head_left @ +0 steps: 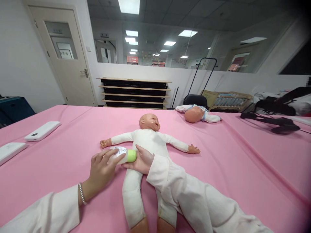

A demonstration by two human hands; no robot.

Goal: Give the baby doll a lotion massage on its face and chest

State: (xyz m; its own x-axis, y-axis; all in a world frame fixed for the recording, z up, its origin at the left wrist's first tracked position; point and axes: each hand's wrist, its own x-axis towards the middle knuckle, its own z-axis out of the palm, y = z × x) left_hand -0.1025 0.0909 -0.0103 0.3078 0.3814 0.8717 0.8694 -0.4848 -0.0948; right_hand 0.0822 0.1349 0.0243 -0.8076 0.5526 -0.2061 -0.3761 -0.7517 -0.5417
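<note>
bottle: a small white bottle [120,154] with a green cap [132,156], lying sideways over the doll's waist, held between both hands.
bottle label: round white label with print, too small to read.
white devices: two flat white devices [42,130] [11,151] at the far left of the pink table [243,155].
left hand: the left hand [103,170] has its fingers curled round the bottle's white end, a beaded bracelet [82,193] at the wrist.
right hand: the right hand [141,160] cups the green-capped end, fingers pressed together; the grip underneath is probably hidden.
doll: a baby doll [149,142] in white lies on its back, arms spread.
second doll: a second doll [195,114] lies at the far edge.
black straps: black straps [274,121] lie far right.
</note>
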